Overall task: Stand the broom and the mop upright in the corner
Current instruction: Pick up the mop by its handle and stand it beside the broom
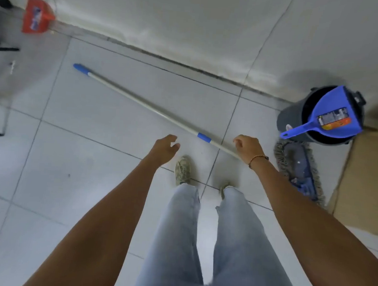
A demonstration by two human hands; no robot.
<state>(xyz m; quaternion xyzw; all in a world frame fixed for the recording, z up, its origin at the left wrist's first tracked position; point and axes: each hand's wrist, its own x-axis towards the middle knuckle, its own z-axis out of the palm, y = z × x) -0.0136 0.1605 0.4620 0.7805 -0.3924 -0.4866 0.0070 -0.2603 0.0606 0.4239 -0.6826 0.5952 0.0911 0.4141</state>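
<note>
- We are looking down at a white tiled floor (pixel 92 119) that is meeting a white wall (pixel 169 20) along a dark, grimy joint.
- The mop (pixel 146 106) is lying flat on the floor, its pale handle running diagonally from a blue end cap near the far left to a flat fringed mop head (pixel 299 169) at the right, just beside a grey bucket (pixel 293 118).
- A blue collar (pixel 204 137) is sitting on the handle between our two hands.
- The broom (pixel 37 16) is lying along the foot of the wall at the far left, its red-orange head blurred and its thin handle following the joint toward the right.
- A blue dustpan (pixel 333 116) is resting in the mouth of the bucket, its handle sticking out over the rim toward us.
- Our left hand (pixel 164 148) is reaching forward over the floor, near the mop handle but apart from it, with its fingers (pixel 173 142) loosely spread and curling, holding nothing.
- Our right hand (pixel 247 147) is hanging right at the lower stretch of the mop handle, with its fingers (pixel 236 142) curled downward; we cannot tell whether they are touching or closing on the handle.
- A beaded bracelet (pixel 258 159) is circling the right wrist.
- Our legs in light blue jeans (pixel 177 241) and our pale sneakers (pixel 183 170) are standing on the tiles just short of the handle.
- A brown cardboard surface (pixel 363 175) is lying at the right edge, next to the mop head.
</note>
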